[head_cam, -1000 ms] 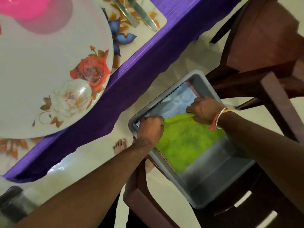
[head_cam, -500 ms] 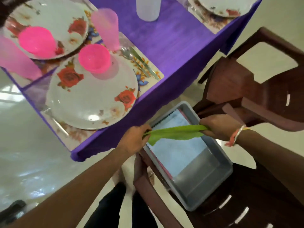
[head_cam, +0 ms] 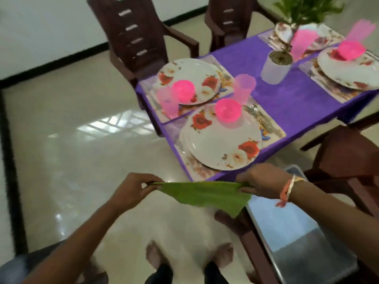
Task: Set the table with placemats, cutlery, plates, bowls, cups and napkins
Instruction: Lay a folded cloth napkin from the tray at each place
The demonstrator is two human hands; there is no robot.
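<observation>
A green napkin (head_cam: pixel 202 194) hangs stretched between my two hands in front of the table's near corner. My left hand (head_cam: pixel 133 191) pinches its left corner and my right hand (head_cam: pixel 260 181) pinches its right corner. On the purple table (head_cam: pixel 287 103) the nearest setting has a floral placemat (head_cam: pixel 270 128), a flowered plate (head_cam: pixel 217 144), a pink bowl (head_cam: pixel 227 109), a pink cup (head_cam: pixel 244 88) and cutlery (head_cam: pixel 256 115). A second setting behind it has a plate (head_cam: pixel 190 78), a pink bowl (head_cam: pixel 183 92) and a pink cup (head_cam: pixel 167 102).
A grey bin (head_cam: pixel 291 226) with a pale blue cloth inside sits on a brown chair (head_cam: pixel 254 251) at lower right. More brown chairs (head_cam: pixel 135 37) ring the table. A potted plant (head_cam: pixel 276 66) stands mid-table, with two more settings (head_cam: pixel 348 68) at far right. My feet (head_cam: pixel 155 255) stand on shiny tile.
Both hands lifted the green napkin out of the grey bin and brought it up, stretched flat between them. The view rose from the bin to the whole table.
</observation>
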